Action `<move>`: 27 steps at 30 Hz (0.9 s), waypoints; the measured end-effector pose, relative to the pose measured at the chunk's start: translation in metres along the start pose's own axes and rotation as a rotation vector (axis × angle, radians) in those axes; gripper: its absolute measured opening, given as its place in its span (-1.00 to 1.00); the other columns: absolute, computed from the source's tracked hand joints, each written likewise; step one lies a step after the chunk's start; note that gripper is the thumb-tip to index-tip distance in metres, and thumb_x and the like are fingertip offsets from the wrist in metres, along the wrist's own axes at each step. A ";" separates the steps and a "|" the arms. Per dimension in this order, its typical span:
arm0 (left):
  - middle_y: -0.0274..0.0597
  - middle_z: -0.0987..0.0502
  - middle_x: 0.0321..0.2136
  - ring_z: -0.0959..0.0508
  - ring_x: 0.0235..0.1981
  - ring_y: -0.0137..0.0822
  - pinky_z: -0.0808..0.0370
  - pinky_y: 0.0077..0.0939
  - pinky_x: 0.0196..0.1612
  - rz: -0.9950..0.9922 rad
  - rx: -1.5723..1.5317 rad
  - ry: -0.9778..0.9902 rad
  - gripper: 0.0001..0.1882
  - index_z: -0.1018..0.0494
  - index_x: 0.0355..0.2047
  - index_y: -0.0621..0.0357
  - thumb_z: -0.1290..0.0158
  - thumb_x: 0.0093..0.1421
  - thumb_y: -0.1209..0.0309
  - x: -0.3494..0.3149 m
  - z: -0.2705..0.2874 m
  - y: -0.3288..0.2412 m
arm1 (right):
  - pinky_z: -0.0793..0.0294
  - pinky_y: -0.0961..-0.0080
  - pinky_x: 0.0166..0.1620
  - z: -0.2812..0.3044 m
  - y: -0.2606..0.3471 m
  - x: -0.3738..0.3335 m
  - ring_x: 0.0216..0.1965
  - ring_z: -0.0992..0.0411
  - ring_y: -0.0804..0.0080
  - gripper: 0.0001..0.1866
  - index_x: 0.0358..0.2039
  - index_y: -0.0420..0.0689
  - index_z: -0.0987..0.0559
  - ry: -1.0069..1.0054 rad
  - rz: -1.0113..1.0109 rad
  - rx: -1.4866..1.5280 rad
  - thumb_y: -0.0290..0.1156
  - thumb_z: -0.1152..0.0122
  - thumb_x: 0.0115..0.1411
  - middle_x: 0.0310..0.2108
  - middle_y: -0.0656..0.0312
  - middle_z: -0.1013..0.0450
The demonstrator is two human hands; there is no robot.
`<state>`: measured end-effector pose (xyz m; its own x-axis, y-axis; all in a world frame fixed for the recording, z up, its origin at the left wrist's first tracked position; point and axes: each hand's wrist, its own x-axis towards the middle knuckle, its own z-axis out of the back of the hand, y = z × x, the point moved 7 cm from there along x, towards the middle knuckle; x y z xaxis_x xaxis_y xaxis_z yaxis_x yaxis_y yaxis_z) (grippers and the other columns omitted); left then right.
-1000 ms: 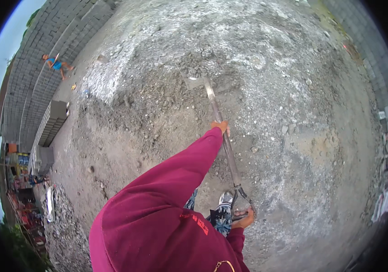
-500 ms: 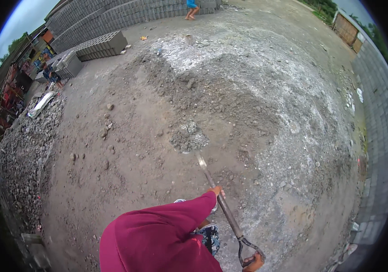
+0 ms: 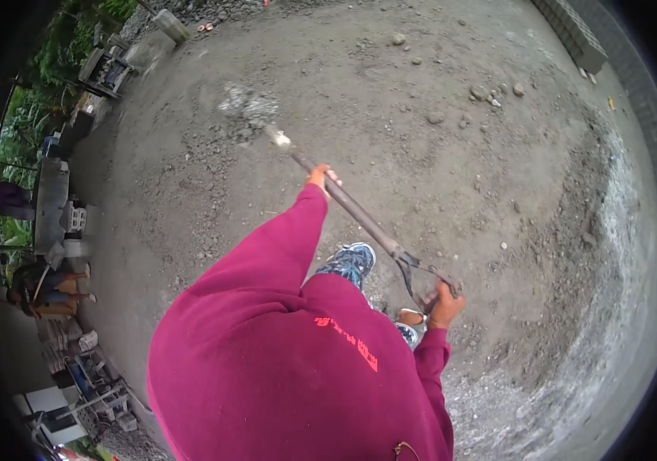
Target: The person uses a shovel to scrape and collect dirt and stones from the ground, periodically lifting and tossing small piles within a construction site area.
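Shovel (image 3: 363,219): held aslant in front of the person; loaded end toward the upper left, handle (image 3: 406,276) toward the lower right, by the right leg.
Load (image 3: 248,107): grey, gritty heap on the blade; blurred. The blade's outline cannot be made out under it, nor whether the blade touches the ground.
Left hand (image 3: 321,177): wrapped around the shaft, toward the loaded end; arm extended.
Right hand (image 3: 444,307): fingers curled around the handle's grip; the inner side of the hand is hidden.
Hand spacing: well apart, one at each end of the shaft.
Clothing: maroon sweatshirt (image 3: 290,376), patterned trousers (image 3: 340,265).
Feet: left shoe (image 3: 361,252) beside the shaft; right shoe (image 3: 413,316) partly covered by the right hand and handle.
Ground (image 3: 421,177): grey-brown dirt with scattered pebbles; rounded stones (image 3: 479,92) beyond the shovel; pale powder (image 3: 613,192) along the right.
Block stack (image 3: 578,38): grey, upper right.
Left edge: another person (image 3: 52,292), well apart from the shovel; green plants (image 3: 29,131) farther up.
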<state>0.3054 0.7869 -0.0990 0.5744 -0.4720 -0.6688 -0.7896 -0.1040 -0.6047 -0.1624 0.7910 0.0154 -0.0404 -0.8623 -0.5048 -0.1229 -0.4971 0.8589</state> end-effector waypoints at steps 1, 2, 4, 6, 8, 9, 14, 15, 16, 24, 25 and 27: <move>-0.27 -0.34 -0.68 -0.37 -0.70 -0.29 -0.42 -0.29 -0.57 -0.115 -0.006 -0.045 -0.84 -0.30 -0.50 0.07 -0.04 0.07 0.33 0.004 0.012 -0.066 | -0.22 0.63 -0.73 -0.066 0.030 -0.005 -0.79 -0.28 0.62 -0.86 -0.38 -0.18 -0.56 0.123 -0.005 -0.017 -0.42 -0.25 0.05 -0.73 0.34 -0.37; -0.29 -0.32 -0.68 -0.36 -0.67 -0.30 -0.39 -0.33 -0.56 -0.265 0.007 -0.066 -0.81 -0.28 -0.52 0.05 0.00 0.10 0.26 0.003 0.042 -0.145 | -0.42 0.61 -0.56 -0.142 0.066 -0.024 -0.63 -0.41 0.59 -0.78 -0.28 -0.19 -0.53 0.382 0.071 -0.069 -0.37 -0.27 0.08 -0.55 0.25 -0.49; -0.33 -0.30 -0.64 -0.37 -0.55 -0.32 -0.37 -0.29 -0.38 -0.364 0.189 -0.202 -0.71 -0.24 -0.49 0.02 0.05 0.14 0.10 -0.017 0.106 -0.255 | -0.46 0.42 -0.05 -0.264 0.140 -0.099 -0.09 -0.46 0.37 -0.52 0.02 -0.20 -0.42 0.833 0.271 -0.069 -0.31 -0.27 0.11 -0.09 0.04 -0.49; -0.24 -0.32 -0.39 -0.38 -0.32 -0.16 -0.33 -0.03 -0.12 -0.069 0.233 -0.419 -0.59 -0.23 -0.36 0.00 0.18 0.12 -0.08 -0.032 0.165 -0.249 | -0.53 0.40 -0.13 -0.325 0.154 -0.148 -0.23 -0.54 0.17 -0.36 0.18 -0.13 -0.27 1.060 0.523 -0.297 -0.21 -0.24 0.14 -0.07 -0.04 -0.47; -0.21 -0.29 -0.29 -0.35 -0.26 -0.13 -0.32 0.03 -0.10 -0.011 0.288 -0.409 -0.51 -0.26 -0.27 0.01 0.23 0.08 -0.13 -0.036 0.208 -0.227 | -0.49 0.22 -0.25 -0.336 0.144 -0.150 -0.33 -0.49 -0.07 -0.37 0.15 -0.08 -0.28 1.150 0.688 -0.456 -0.23 -0.22 0.08 -0.27 -0.06 -0.51; -0.23 -0.30 -0.30 -0.34 -0.28 -0.16 -0.35 -0.03 -0.17 -0.045 0.290 -0.400 -0.52 -0.28 -0.27 0.03 0.21 0.06 -0.12 -0.032 0.236 -0.233 | -0.47 0.18 -0.30 -0.341 0.144 -0.153 -0.37 -0.48 -0.10 -0.39 0.12 -0.08 -0.31 1.246 0.656 -0.546 -0.26 -0.24 0.05 -0.36 -0.03 -0.52; -0.17 -0.41 -0.35 -0.45 -0.32 -0.24 -0.51 -0.17 -0.28 0.238 0.311 -0.384 -0.65 -0.39 -0.21 0.16 0.18 0.12 0.20 0.005 0.251 -0.077 | -0.44 0.26 -0.32 -0.256 0.108 -0.082 -0.41 -0.50 0.07 -0.63 -0.17 -0.06 -0.51 0.891 0.475 -0.521 -0.24 -0.24 -0.02 -0.44 0.08 -0.53; -0.16 -0.42 -0.31 -0.46 -0.29 -0.23 -0.51 -0.18 -0.28 0.299 0.379 -0.424 -0.67 -0.37 -0.22 0.23 0.18 0.13 0.26 0.001 0.239 -0.040 | -0.45 0.30 -0.31 -0.234 0.102 -0.078 -0.40 -0.51 0.11 -0.66 -0.21 -0.06 -0.53 0.810 0.417 -0.483 -0.23 -0.23 -0.02 -0.43 0.11 -0.53; -0.12 -0.47 -0.34 -0.50 -0.34 -0.23 -0.52 -0.19 -0.30 0.167 1.039 -0.012 -0.71 -0.41 -0.27 0.28 0.04 0.05 0.34 0.011 0.208 -0.024 | -0.43 0.25 -0.31 -0.216 0.112 -0.079 -0.40 -0.50 0.07 -0.67 -0.28 -0.09 -0.53 0.720 0.425 -0.535 -0.22 -0.22 -0.06 -0.44 0.07 -0.53; -0.08 -0.50 -0.25 -0.55 -0.25 -0.10 -0.56 -0.08 -0.19 0.901 1.223 0.265 -0.70 -0.36 -0.19 0.13 0.10 0.13 0.23 -0.020 0.012 0.209 | -0.45 0.36 -0.34 -0.031 0.147 -0.189 -0.47 -0.47 0.27 -0.49 0.03 0.00 -0.44 -0.179 0.351 -0.633 -0.22 -0.25 0.04 -0.42 0.12 -0.53; -0.13 -0.48 -0.35 -0.55 -0.33 -0.13 -0.57 -0.10 -0.21 0.933 1.258 0.419 -0.75 -0.34 -0.27 0.10 0.07 0.10 0.24 -0.038 -0.013 0.238 | -0.45 0.40 -0.38 -0.016 0.129 -0.213 -0.53 -0.45 0.31 -0.46 0.07 -0.01 -0.42 -0.277 0.368 -0.565 -0.26 -0.25 0.04 -0.43 0.12 -0.52; -0.19 -0.45 -0.45 -0.49 -0.45 -0.20 -0.56 -0.19 -0.29 0.850 1.232 0.628 -0.80 -0.35 -0.34 0.05 0.04 0.08 0.24 -0.053 -0.071 0.291 | -0.41 0.50 -0.48 0.006 0.088 -0.245 -0.59 -0.42 0.46 -0.44 0.08 -0.07 -0.41 -0.382 0.170 -0.049 -0.38 -0.27 0.01 -0.50 0.22 -0.50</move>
<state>0.0302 0.7194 -0.2087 -0.3321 -0.3202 -0.8872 0.0036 0.9402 -0.3407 -0.1698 0.9586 0.2142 -0.4216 -0.8393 -0.3433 -0.0354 -0.3630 0.9311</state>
